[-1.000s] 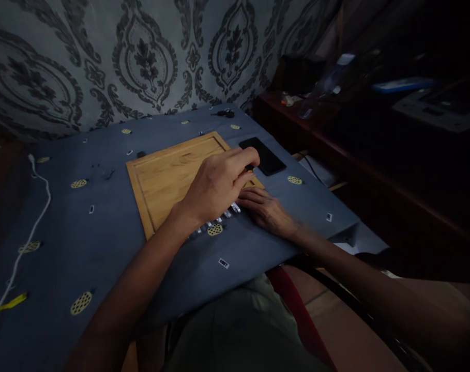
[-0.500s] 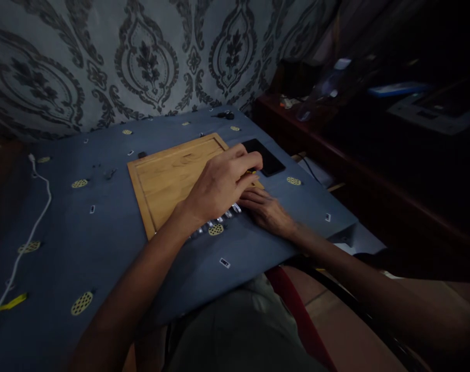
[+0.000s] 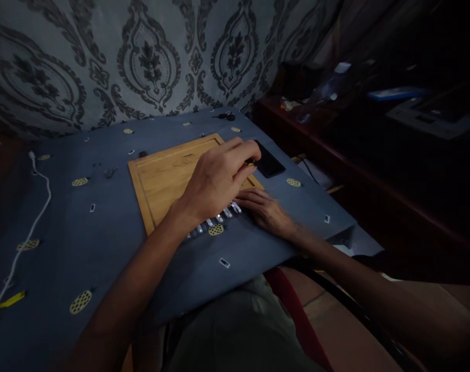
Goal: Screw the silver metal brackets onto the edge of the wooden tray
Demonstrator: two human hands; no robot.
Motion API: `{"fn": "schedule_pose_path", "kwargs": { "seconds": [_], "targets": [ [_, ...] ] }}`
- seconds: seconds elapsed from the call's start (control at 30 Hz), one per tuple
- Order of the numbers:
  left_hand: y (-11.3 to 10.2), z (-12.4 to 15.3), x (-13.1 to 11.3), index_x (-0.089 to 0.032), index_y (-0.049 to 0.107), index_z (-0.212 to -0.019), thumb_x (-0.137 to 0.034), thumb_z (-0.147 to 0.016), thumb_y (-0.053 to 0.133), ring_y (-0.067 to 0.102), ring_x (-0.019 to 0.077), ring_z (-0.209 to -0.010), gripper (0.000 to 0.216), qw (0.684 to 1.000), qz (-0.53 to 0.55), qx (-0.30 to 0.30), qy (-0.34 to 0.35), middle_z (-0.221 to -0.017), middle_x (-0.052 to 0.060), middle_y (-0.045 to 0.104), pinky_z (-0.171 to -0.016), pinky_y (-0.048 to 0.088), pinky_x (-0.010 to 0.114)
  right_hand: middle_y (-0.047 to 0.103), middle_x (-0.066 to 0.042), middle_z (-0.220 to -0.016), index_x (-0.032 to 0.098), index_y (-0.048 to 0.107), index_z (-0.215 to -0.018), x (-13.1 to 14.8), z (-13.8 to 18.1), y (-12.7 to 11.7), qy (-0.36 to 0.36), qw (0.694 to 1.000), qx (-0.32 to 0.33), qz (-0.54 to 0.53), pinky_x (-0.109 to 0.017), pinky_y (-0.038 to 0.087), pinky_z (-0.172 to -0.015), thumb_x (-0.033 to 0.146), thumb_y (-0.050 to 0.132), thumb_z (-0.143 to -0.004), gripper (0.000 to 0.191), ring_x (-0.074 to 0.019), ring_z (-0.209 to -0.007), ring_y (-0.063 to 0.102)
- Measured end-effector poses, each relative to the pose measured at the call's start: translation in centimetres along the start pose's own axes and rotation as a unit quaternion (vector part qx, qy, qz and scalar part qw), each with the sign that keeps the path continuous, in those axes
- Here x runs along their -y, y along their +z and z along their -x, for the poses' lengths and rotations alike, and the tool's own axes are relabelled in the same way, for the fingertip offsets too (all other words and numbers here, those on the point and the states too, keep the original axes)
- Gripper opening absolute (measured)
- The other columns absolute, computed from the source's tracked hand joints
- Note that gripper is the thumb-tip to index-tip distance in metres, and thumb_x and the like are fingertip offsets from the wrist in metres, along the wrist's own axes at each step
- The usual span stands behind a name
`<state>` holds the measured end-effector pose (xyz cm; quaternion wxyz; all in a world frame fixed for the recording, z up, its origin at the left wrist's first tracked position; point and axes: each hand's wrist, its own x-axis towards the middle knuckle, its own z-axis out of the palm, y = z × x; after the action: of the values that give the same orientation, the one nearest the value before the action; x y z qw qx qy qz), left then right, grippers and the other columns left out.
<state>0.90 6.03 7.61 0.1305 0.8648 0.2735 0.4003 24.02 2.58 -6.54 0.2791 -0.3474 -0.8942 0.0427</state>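
Note:
My left hand is above the right part of a wooden board, back of the hand up. Its thumb and fingers pinch a small black-and-yellow thing, mostly hidden behind the fingers. My right hand lies low with its fingers stretched out together, touching the board's near right corner. Whether anything is under those fingertips I cannot tell. Several shiny metal strips stick out in a row along the board's near edge, partly covered by my left wrist.
A black phone-like slab lies right of the board on the blue patterned tablecloth. Dark keys sit at the back. A white cable runs down the left side. A patterned wall stands behind; a dark red desk is at right.
The thumb and fingers of my left hand have shifted and turned slightly around the small black-and-yellow thing. My right hand has stayed nearly in place, and so has the board.

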Motion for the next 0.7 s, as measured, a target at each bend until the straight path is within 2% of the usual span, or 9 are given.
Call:
{"fn": "schedule_pose_path", "kwargs": {
  "seconds": [0.7],
  "targets": [
    [0.78, 0.01, -0.15, -0.018, 0.068, -0.099, -0.008, -0.095, 0.063, 0.071, 0.0182, -0.093, 0.012, 0.998, -0.007, 0.057, -0.021, -0.101, 0.003, 0.072, -0.083, 0.056, 0.032, 0.071, -0.008, -0.137, 0.029, 0.06, -0.146, -0.12, 0.03, 0.23, -0.017, 1.0, -0.018, 0.003, -0.055, 0.059, -0.101, 0.004, 0.05, -0.096, 0.057, -0.0298, -0.125, 0.064]
  ]
}}
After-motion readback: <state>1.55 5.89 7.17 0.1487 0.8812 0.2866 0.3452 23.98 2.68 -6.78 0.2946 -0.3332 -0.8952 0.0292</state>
